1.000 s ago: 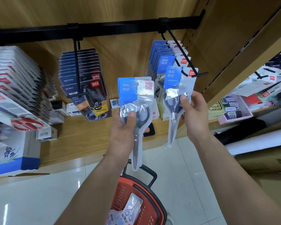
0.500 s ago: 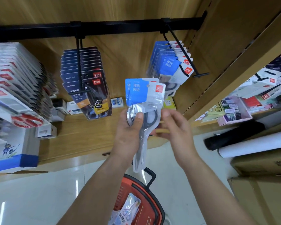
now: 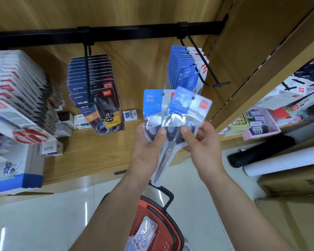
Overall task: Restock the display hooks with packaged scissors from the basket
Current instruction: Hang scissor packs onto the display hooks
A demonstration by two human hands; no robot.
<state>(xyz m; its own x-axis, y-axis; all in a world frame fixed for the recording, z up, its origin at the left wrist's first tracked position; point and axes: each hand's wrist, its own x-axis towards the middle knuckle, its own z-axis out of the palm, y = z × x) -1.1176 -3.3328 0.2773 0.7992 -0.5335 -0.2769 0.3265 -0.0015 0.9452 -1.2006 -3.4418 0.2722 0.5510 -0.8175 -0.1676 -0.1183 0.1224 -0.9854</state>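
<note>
My left hand (image 3: 147,147) grips a blue-and-clear pack of scissors (image 3: 150,105) in front of the shelf. My right hand (image 3: 201,142) pinches a second, tilted pack (image 3: 187,109) that overlaps the first. Above them a black hook (image 3: 205,60) sticks out from the black rail (image 3: 134,32) and carries several blue packs (image 3: 181,69) of the same kind. The red basket (image 3: 152,220) sits on the floor below my arms with another scissors pack (image 3: 143,234) inside.
A second hook (image 3: 88,69) to the left holds several dark blue scissors packs. More packs with red scissors (image 3: 28,135) hang at far left. A wooden shelf divider (image 3: 261,60) rises on the right, with cardboard boxes (image 3: 294,180) and a black roll (image 3: 261,151) below.
My right hand let go of the pack it hung on the right hook, came down to my left hand, and now pinches the front pack, pulling it aside from the other.
</note>
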